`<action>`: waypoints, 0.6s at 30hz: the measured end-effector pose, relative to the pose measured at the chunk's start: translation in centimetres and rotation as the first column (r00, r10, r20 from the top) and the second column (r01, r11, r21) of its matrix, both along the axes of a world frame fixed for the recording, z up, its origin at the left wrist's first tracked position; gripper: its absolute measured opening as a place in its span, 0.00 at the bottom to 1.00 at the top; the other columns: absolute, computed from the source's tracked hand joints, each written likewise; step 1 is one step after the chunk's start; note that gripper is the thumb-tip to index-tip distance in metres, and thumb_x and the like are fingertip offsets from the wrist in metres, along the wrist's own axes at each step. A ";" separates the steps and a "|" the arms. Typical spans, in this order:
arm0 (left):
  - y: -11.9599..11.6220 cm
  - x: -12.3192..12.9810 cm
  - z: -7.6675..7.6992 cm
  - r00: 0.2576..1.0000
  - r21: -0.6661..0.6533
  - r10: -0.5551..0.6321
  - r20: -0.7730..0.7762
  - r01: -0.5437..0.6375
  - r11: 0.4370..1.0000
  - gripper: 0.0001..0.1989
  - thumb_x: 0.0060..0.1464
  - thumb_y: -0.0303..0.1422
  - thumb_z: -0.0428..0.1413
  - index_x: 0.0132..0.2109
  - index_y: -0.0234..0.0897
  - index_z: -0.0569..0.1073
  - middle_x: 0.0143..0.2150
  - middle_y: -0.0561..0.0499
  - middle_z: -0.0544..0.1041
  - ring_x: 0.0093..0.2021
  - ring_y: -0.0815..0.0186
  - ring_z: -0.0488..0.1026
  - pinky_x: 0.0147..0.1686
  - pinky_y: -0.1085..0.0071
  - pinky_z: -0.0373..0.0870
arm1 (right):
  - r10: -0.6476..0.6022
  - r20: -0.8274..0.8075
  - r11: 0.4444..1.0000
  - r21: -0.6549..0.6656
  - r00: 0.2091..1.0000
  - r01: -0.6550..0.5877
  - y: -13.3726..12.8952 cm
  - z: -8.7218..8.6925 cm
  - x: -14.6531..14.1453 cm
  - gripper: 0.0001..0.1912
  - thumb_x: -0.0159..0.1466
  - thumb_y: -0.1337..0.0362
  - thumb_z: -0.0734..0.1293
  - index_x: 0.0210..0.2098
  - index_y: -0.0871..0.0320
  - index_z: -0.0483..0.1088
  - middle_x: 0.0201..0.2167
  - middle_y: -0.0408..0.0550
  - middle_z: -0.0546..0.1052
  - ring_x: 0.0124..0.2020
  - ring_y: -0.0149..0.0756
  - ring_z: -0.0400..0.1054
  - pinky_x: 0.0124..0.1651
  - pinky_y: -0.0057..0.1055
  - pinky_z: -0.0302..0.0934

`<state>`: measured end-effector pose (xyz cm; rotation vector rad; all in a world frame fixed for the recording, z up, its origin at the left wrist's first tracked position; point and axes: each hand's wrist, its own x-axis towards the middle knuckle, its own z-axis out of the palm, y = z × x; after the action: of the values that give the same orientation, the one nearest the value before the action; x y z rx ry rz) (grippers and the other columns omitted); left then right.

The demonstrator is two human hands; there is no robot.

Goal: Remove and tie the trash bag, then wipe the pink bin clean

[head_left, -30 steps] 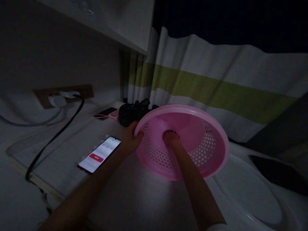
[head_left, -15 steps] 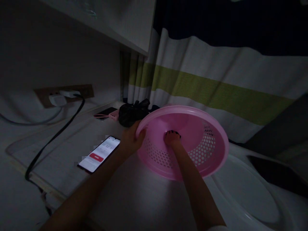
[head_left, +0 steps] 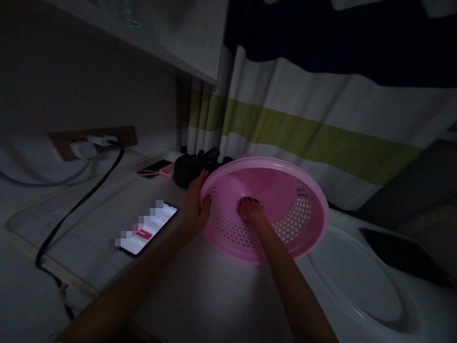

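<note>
A pink plastic basket [head_left: 264, 164] with a perforated lower wall is tilted on the counter, its round opening turned toward me. My left hand [head_left: 195, 207] grips its left rim, with the thumb on the inside and fingers outside. My right hand [head_left: 250, 208] reaches into the basket against its inner surface. The fingers are curled around or pressed onto something small and black, only whose edge shows beyond the knuckles. Dim light hides what it is.
A lit phone [head_left: 148, 231] lies left of my left forearm. Behind are a black plastic bag [head_left: 193, 167] and a pink power bank [head_left: 167, 170]. A white basin [head_left: 360, 271] is at right. Cables hang from the wall socket [head_left: 91, 143]; a cabinet [head_left: 185, 38] overhangs, with a striped curtain [head_left: 303, 126] behind.
My right hand has shifted slightly left inside the basket. The basket sits a little further left in view, partly because the view has moved. My left hand keeps hold of the rim.
</note>
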<state>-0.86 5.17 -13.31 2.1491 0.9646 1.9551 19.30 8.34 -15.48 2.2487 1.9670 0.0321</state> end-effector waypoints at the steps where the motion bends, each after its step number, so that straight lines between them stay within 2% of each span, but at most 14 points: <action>1: -0.1 0.0 0.0 1.000 0.028 0.016 -0.015 -0.015 0.999 0.27 0.59 0.37 0.44 0.63 0.36 0.52 0.60 0.40 0.62 0.60 0.57 0.60 0.57 0.55 0.59 | 0.008 -0.001 1.000 0.001 1.000 -0.008 -0.4 0.0 -0.2 0.23 0.66 0.64 0.49 0.52 0.65 0.65 0.51 0.63 0.69 0.51 0.45 0.64 0.48 0.42 0.58; 5: 0.0 -0.1 0.1 0.991 0.129 0.045 -0.126 -0.029 0.991 0.27 0.60 0.35 0.42 0.65 0.38 0.49 0.61 0.40 0.60 0.61 0.57 0.58 0.59 0.55 0.57 | 0.054 -0.001 0.999 0.002 0.999 -0.054 -2.4 -0.2 -0.9 0.22 0.66 0.63 0.49 0.53 0.65 0.63 0.51 0.62 0.69 0.51 0.45 0.64 0.49 0.41 0.58; 9: 0.2 -0.2 0.0 0.989 0.156 0.036 -0.143 -0.014 0.988 0.27 0.60 0.34 0.42 0.65 0.37 0.48 0.62 0.40 0.60 0.62 0.56 0.57 0.59 0.55 0.57 | 0.095 0.002 0.995 0.018 0.995 -0.095 -4.4 -0.3 -1.5 0.22 0.65 0.64 0.50 0.55 0.66 0.61 0.53 0.61 0.68 0.53 0.44 0.62 0.51 0.40 0.56; 12: 0.2 -0.2 0.0 0.991 0.113 0.025 -0.131 -0.010 0.994 0.27 0.60 0.36 0.41 0.65 0.36 0.48 0.61 0.40 0.61 0.61 0.56 0.59 0.58 0.56 0.59 | 0.103 0.003 0.994 0.036 0.995 -0.103 -5.4 -0.2 -1.8 0.22 0.66 0.64 0.49 0.55 0.65 0.61 0.53 0.61 0.67 0.54 0.43 0.61 0.52 0.40 0.56; 18: -0.5 0.1 0.7 0.999 -0.095 -0.049 -0.011 0.047 0.994 0.28 0.58 0.42 0.45 0.62 0.35 0.55 0.58 0.42 0.66 0.56 0.58 0.65 0.54 0.59 0.65 | 0.086 0.008 0.996 0.034 0.996 -0.086 -5.7 0.4 -2.2 0.22 0.66 0.64 0.49 0.55 0.65 0.61 0.52 0.63 0.68 0.52 0.44 0.63 0.50 0.40 0.57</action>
<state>-0.77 4.65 -12.61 2.1161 0.9775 1.8376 17.06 2.69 -15.07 2.1802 2.0741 0.0826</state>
